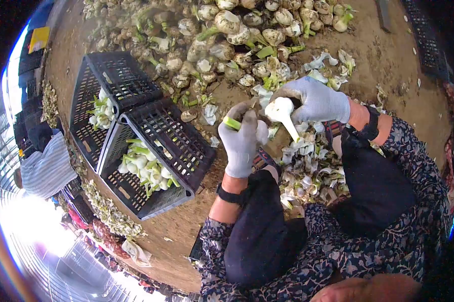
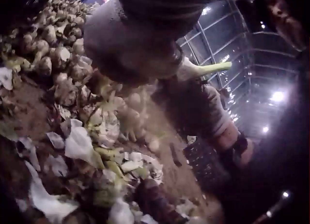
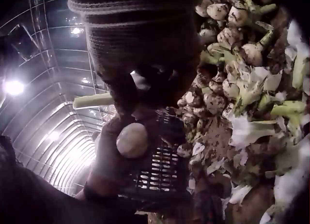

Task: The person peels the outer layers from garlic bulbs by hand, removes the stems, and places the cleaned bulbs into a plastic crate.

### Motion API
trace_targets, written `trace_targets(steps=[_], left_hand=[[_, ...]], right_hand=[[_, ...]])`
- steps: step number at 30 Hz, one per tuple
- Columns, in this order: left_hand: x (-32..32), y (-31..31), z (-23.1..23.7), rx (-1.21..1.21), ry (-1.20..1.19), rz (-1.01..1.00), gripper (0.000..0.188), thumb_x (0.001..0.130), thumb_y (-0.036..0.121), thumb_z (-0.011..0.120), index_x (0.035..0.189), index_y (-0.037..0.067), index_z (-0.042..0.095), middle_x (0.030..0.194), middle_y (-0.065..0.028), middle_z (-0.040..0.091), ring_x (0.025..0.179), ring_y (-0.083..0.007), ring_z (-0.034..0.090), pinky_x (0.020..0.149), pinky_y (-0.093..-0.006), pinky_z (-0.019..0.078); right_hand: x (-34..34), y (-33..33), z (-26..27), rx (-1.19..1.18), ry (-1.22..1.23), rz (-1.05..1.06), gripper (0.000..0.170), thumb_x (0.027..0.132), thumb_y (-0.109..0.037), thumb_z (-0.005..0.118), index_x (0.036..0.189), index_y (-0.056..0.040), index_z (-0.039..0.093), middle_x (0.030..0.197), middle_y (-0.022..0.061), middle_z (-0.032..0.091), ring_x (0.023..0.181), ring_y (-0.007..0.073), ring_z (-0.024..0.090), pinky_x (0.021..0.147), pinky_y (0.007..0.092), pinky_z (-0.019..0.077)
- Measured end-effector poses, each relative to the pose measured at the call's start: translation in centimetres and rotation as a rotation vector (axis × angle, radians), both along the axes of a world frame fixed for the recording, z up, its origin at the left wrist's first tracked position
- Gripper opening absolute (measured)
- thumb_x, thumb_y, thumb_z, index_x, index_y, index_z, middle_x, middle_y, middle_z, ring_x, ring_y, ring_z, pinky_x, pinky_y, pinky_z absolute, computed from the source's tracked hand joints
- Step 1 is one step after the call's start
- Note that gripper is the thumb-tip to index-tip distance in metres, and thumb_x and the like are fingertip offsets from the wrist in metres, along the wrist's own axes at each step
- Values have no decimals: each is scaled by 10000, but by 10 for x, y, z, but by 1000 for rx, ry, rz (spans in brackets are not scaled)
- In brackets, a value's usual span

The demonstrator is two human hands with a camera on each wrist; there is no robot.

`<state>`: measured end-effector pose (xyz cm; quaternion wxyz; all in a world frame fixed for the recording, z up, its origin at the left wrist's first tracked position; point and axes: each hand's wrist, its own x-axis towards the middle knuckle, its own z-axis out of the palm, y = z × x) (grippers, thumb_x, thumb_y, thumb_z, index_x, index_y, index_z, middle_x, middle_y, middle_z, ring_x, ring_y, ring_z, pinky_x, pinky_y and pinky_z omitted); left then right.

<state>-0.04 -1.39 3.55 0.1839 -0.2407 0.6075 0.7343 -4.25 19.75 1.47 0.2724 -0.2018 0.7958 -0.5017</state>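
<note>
Both hands wear pale grey knit gloves with dirty fingers. My right hand (image 1: 317,102) grips a white garlic bulb (image 1: 281,109), its pale stem pointing down toward the lap in the head view. Close beside it, my left hand (image 1: 240,146) has its fingers curled round a second garlic bulb (image 1: 262,132), whose cut green stem (image 1: 231,123) sticks out on the other side. In the right wrist view a smooth white garlic bulb (image 3: 132,140) shows against the left glove. Gloves hide much of both bulbs.
A heap of dirty garlic (image 1: 237,38) lies ahead. Peeled skins (image 1: 312,168) litter the ground between the feet. On the left, black plastic crates (image 1: 161,128) hold trimmed white garlic (image 1: 149,168). Another person (image 1: 48,163) sits farther left.
</note>
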Motion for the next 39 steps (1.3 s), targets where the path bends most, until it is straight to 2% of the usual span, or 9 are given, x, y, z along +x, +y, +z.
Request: trace_targets(steps=[2, 6, 12, 15, 24, 28, 31, 34, 39], left_hand=[[3, -2, 3, -10, -47, -6, 189, 844, 71, 622, 995, -40, 647, 766, -58, 644, 646, -148, 594, 609, -261, 481], [0, 2, 0, -721, 670, -395, 137, 791, 31, 658, 919, -14, 677, 797, -112, 678, 685, -182, 648, 634, -304, 508], [-1, 7, 8, -875, 684, -527, 148, 770, 36, 677, 917, 18, 682, 827, -152, 658, 717, -255, 650, 657, -319, 500], [2, 4, -8, -821, 636, -398, 230, 747, 41, 664, 975, 63, 666, 860, -131, 659, 721, -283, 641, 657, -348, 510], [7, 9, -22, -140, 6, 33, 126, 846, 25, 586, 939, -45, 636, 777, -20, 628, 635, -56, 545, 557, -200, 439], [8, 12, -35, 51, -210, 5, 142, 900, 123, 569, 933, 7, 643, 757, 0, 621, 624, -57, 555, 539, -200, 444], [13, 2, -24, -39, 25, -329, 196, 923, 171, 538, 974, 8, 636, 773, -23, 634, 630, -79, 586, 537, -209, 460], [8, -9, -15, 702, -241, -228, 279, 955, 176, 498, 1154, -14, 546, 914, -80, 655, 787, -147, 652, 617, -237, 513], [12, 0, -31, 327, -158, -312, 341, 937, 152, 544, 1243, 17, 479, 971, -73, 632, 769, -146, 657, 627, -251, 538]], right_hand=[[1, 0, -2, 22, 34, -2, 500, 603, -180, 723, 1080, -52, 646, 945, 135, 674, 894, 289, 659, 789, 361, 520], [3, 1, -3, 179, 220, 15, 485, 614, -229, 729, 1059, -54, 645, 895, 134, 662, 852, 303, 653, 744, 381, 519], [5, -1, 6, 289, 307, 71, 432, 626, -242, 735, 1000, -46, 643, 861, 132, 645, 815, 318, 640, 711, 401, 510], [5, -5, 6, 240, 238, 29, 433, 624, -223, 738, 999, -33, 639, 861, 133, 640, 812, 326, 635, 712, 399, 506], [13, -6, -2, -69, 203, -33, 455, 623, -120, 740, 1053, -13, 641, 935, 141, 659, 871, 310, 648, 765, 368, 510], [20, -12, -21, -79, 343, -229, 429, 665, -98, 749, 1069, -8, 634, 986, 145, 661, 903, 302, 649, 801, 356, 507], [11, -12, -19, -68, 378, -382, 517, 698, -23, 693, 1201, -82, 592, 1068, 147, 631, 990, 334, 606, 843, 387, 488], [14, -14, -11, 38, 370, -254, 512, 709, -29, 656, 1213, -80, 586, 1078, 170, 620, 998, 355, 594, 847, 397, 489], [16, -12, -26, -3, 443, -77, 484, 731, -81, 620, 1212, -61, 577, 961, 178, 602, 936, 370, 582, 797, 423, 478]])
